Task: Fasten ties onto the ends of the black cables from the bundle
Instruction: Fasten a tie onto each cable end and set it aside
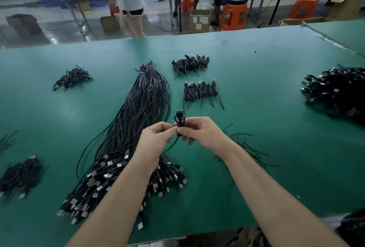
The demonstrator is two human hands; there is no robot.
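Observation:
A long bundle of black cables (138, 112) lies across the green table (256, 53), its silver USB plugs fanned out near me. Above its middle, my left hand (156, 138) and my right hand (201, 132) pinch one looped black cable (179, 120) between their fingertips. The cable's plug points up and away, and its tail hangs down between the hands. Loose black ties (248, 148) lie on the table just right of my right wrist.
Small heaps of coiled cables sit at the far left (72, 78), far centre (190, 63) and centre (201, 91). A large heap (337, 91) lies at the right edge, another (18, 175) at the left. People stand and sit by blue benches beyond the table.

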